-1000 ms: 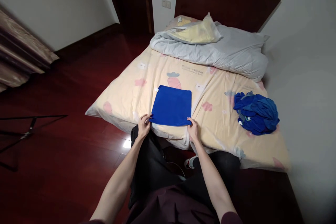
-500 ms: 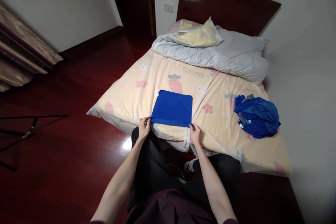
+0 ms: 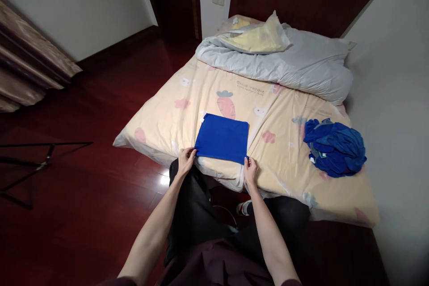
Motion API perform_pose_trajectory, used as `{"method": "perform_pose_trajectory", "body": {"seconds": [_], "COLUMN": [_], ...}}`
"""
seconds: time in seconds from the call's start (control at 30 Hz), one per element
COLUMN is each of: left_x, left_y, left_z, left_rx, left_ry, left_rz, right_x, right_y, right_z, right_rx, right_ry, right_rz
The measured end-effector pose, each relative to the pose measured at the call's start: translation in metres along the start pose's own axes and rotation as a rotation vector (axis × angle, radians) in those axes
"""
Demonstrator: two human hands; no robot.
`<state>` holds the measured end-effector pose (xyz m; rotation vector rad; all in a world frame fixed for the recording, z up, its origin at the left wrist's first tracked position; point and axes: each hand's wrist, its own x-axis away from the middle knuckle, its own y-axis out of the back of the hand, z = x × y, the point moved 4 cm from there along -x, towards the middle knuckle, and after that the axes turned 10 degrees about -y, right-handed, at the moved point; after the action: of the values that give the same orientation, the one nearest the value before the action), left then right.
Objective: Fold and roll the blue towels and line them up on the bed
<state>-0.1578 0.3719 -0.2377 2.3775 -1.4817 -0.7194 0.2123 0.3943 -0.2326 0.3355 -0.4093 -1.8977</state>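
Near the centre of the frame, a blue cloth [image 3: 221, 137] lies flat on the bed [image 3: 161, 116], near corners pinched by the left hand [image 3: 186, 159] and right hand [image 3: 250, 170] — seemingly to keep that edge taut. A blue pile [image 3: 335, 147] sits apart, at right. Half a second ago a ridge crossed the near edge — now it looks smooth.

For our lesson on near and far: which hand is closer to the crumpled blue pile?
Right: the right hand holds the cloth to the left of the pile; the left hand holds the same edge, farther left.
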Motion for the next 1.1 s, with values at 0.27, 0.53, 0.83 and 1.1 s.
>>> {"method": "perform_pose_trajectory", "body": {"seconds": [0.27,0.53,0.83,1.1], "left_x": [-0.0063,-0.0101,-0.0080,-0.0049], "left_y": [0.0019,0.0001,0.0007,0.0013], "left_z": [0.0057,0.0098,0.0031,0.0036], "left_rx": [-0.025,-0.072,-0.082,-0.078], "left_ry": [0.015,-0.039,-0.011,0.002], "left_rz": [-0.049,-0.014,-0.038,-0.080], "right_x": [0.0013,0.0037,0.0045,0.0037], "right_y": [-0.0014,-0.0034,-0.0059,-0.0057], "right_z": [-0.0023,-0.0052,-0.0017,-0.0063], "right_rx": [0.025,0.082,0.109,0.057], "right_ry": [-0.002,0.018,0.010,-0.015], "right_rz": [0.000,-0.090,-0.137,-0.078]}}
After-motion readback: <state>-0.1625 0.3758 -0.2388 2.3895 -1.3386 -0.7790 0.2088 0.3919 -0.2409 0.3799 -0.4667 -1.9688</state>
